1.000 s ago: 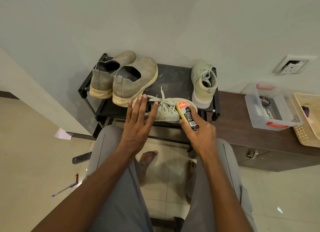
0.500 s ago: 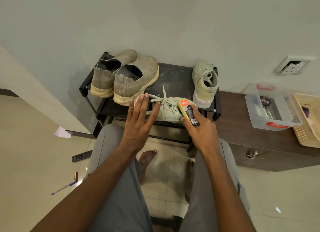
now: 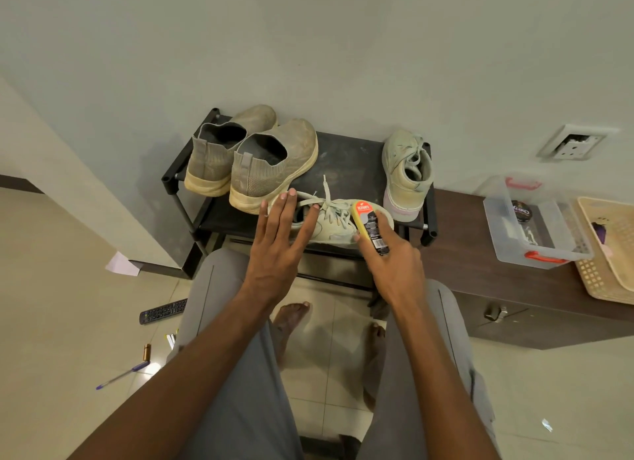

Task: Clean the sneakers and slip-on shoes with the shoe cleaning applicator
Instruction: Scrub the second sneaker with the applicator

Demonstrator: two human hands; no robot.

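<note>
A pale green laced sneaker [image 3: 334, 224] lies at the front edge of a black shoe rack [image 3: 346, 164]. My left hand [image 3: 279, 245] has its fingers straight and rests them on the sneaker's heel end. My right hand [image 3: 394, 264] grips the shoe cleaning applicator [image 3: 368, 224], a yellow and black bottle with an orange label, against the sneaker's toe side. Its mate [image 3: 406, 171] stands at the rack's right end. Two grey-beige slip-on shoes [image 3: 271, 164] [image 3: 223, 151] sit at the rack's left, heels toward me.
A dark wooden cabinet [image 3: 480, 281] stands right of the rack, bearing a clear plastic box [image 3: 535, 223] with red clips and a beige basket [image 3: 610, 254]. On the tiled floor at left lie a remote [image 3: 163, 310], a pen [image 3: 121, 375] and a battery [image 3: 147, 351]. My knees and bare feet are below.
The view has shifted slightly. Both hands stay on the sneaker, and the applicator has edged a little along its toe side.
</note>
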